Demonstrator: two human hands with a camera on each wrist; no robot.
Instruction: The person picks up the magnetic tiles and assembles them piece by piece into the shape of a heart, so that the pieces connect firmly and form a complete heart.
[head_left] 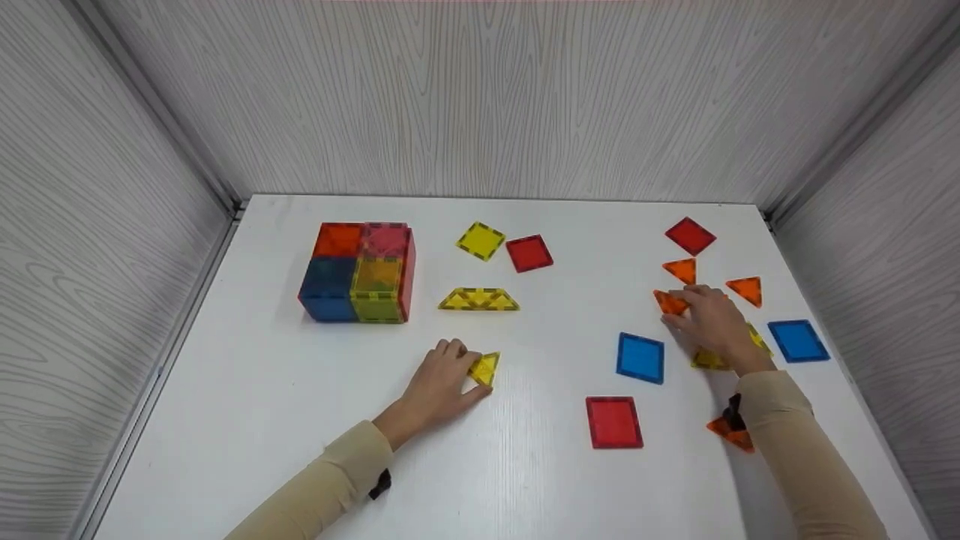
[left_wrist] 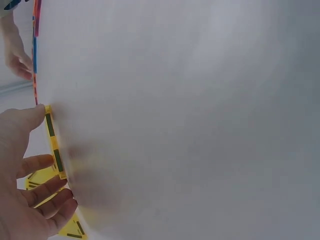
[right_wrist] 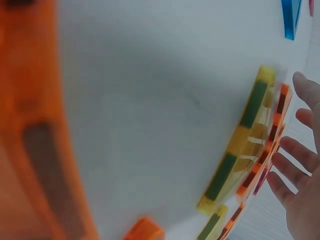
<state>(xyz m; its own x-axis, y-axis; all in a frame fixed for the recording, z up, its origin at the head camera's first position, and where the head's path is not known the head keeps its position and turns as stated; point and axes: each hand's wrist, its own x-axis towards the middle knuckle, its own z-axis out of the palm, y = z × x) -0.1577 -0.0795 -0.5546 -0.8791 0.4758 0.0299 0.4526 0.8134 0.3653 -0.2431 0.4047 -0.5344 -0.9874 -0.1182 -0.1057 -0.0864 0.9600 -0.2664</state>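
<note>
My left hand [head_left: 439, 382] grips a yellow triangular tile [head_left: 486, 368] between thumb and fingers, low over the white table. In the left wrist view, the thumb meets one end of the tile's edge [left_wrist: 53, 142] and a fingertip the other. A yellow trapezoid [head_left: 478, 299] lies just beyond that hand. My right hand [head_left: 711, 321] is at an orange triangular tile [head_left: 669, 301], its thumb and fingers spread at the tile's edges. In the right wrist view, those fingers [right_wrist: 295, 167] look extended; firm contact is unclear. Yellow triangles [head_left: 709, 360] lie partly hidden beneath this hand.
A multicoloured block of translucent tiles [head_left: 356, 274] stands at the left. Blue squares [head_left: 640, 358], red squares [head_left: 614, 422] and a yellow square [head_left: 481, 241] lie scattered. More orange triangles [head_left: 746, 290] surround the right hand, one partly under the sleeve. Grey panels [head_left: 480, 97] enclose the table.
</note>
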